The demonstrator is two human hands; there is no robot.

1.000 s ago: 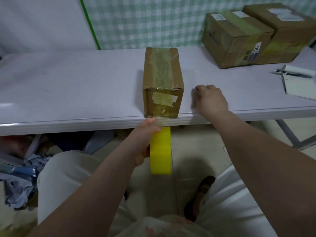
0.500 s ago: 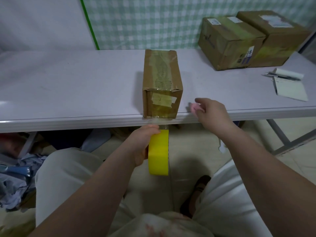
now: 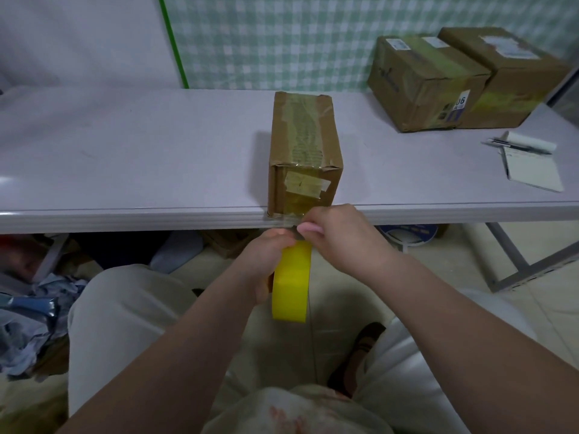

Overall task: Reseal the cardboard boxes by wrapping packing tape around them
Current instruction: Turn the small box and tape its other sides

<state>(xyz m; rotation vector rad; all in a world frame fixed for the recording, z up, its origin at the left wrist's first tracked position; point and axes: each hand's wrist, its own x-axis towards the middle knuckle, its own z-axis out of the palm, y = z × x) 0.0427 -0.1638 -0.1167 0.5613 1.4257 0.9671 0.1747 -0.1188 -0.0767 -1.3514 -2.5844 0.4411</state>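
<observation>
Right hand [image 3: 341,236] reached tape roll [image 3: 291,286] (left hand [image 3: 266,261] grips).

A yellow tape roll [image 3: 289,281] was gripped in the left hand [image 3: 266,261] below the worktop [image 3: 125,170]. The right hand [image 3: 341,236] was curled against its top.

A pen [image 3: 517,147] lies across a notepad [image 3: 532,170] at the pale table's [image 3: 125,151] right end.
</observation>
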